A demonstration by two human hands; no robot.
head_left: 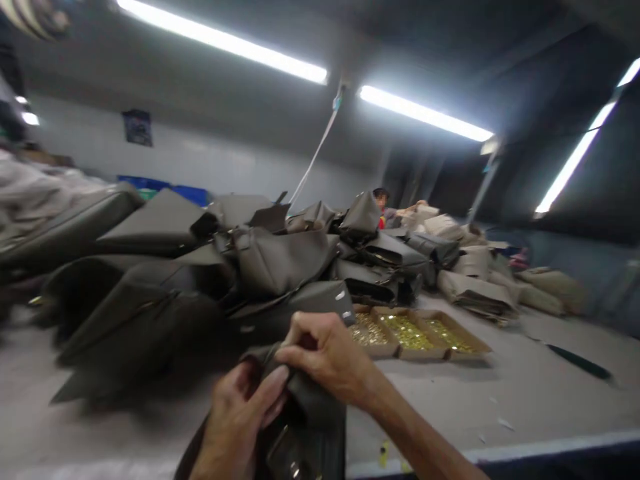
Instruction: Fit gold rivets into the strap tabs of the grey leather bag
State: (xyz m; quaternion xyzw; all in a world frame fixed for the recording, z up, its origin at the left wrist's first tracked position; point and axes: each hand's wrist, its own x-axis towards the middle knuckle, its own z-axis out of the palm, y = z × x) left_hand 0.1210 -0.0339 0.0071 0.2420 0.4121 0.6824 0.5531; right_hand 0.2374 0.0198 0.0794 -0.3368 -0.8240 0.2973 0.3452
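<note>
Low at the view's centre: dark bag (325, 410), between and below both hands; lower end cut off by the frame.
Bag axis: runs from the gripped edge toward the wearer; full length cannot be told.
Left hand (245, 410): gripping the upper edge, fingers curled, thumb forward.
Right hand (333, 353): pinching the same edge, thumb near the left thumb.
Three-part cardboard tray (423, 354): beyond and rightward, nearer the right hand.
Tray contents: small shiny gold-coloured pieces in each compartment.
</note>
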